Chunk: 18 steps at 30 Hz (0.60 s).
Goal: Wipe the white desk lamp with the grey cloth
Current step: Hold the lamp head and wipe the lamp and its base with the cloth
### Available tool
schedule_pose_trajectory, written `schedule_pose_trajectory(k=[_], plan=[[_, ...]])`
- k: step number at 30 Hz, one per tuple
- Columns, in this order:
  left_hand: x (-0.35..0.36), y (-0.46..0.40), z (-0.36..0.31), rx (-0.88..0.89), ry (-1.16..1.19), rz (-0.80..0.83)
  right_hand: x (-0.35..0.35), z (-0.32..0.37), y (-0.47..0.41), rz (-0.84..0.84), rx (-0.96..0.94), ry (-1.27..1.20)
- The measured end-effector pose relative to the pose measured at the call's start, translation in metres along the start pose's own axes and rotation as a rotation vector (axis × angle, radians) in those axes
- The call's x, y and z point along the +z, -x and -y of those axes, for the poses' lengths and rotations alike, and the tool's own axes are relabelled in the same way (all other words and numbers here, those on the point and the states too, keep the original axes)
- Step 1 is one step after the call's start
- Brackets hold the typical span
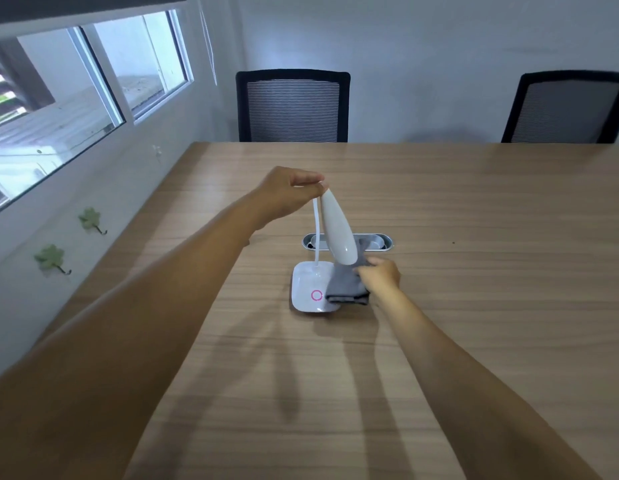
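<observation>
The white desk lamp (337, 230) stands on the wooden table, its square base (306, 289) showing a pink ring. My left hand (287, 194) pinches the top of the lamp where the thin neck bends into the long head. The head hangs downward. My right hand (381, 275) grips the grey cloth (346, 280), which is pressed against the lower end of the head and drapes over the right side of the base.
The wooden table (474, 306) stretches ahead, with a grey oval cable grommet (381, 241) just behind the lamp. Two black mesh chairs (292, 109) (568, 110) stand at the far edge. A wall with windows and green leaf hooks (51, 258) runs along the left.
</observation>
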<state>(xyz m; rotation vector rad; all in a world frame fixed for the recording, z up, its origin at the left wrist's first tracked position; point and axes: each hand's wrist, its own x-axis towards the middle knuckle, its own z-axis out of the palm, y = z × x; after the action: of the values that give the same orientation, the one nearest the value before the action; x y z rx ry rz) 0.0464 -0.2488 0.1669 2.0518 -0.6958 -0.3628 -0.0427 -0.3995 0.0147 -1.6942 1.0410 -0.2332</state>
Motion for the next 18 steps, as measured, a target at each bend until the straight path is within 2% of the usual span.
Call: schedule_pose_trajectory(k=[2,4,6,8,11,13,16,18], plan=[[0.0,0.001,-0.001,-0.004,0.0,0.001,0.014,-0.002,0.007,0.133,0.004,0.016],[-0.001,0.002,-0.002,-0.004,-0.006,0.004,0.018,-0.008,0.008,0.156,-0.019,0.196],[-0.003,0.003,-0.002,-0.004,-0.007,0.007,0.007,-0.01,0.008,0.068,-0.056,0.387],[-0.002,0.003,-0.001,-0.007,0.004,0.003,-0.007,-0.007,0.009,-0.04,-0.118,0.478],[0.001,0.002,0.001,-0.01,0.033,-0.016,-0.004,0.001,0.021,-0.19,-0.337,0.694],[0.002,0.002,0.001,-0.014,0.041,-0.017,0.016,-0.003,0.03,-0.225,-0.411,0.79],[0.0,0.004,0.0,-0.018,0.038,-0.01,0.052,-0.019,0.046,-0.084,-0.397,0.836],[-0.001,0.004,0.0,-0.015,0.032,-0.012,0.071,-0.027,0.06,0.026,-0.476,0.904]])
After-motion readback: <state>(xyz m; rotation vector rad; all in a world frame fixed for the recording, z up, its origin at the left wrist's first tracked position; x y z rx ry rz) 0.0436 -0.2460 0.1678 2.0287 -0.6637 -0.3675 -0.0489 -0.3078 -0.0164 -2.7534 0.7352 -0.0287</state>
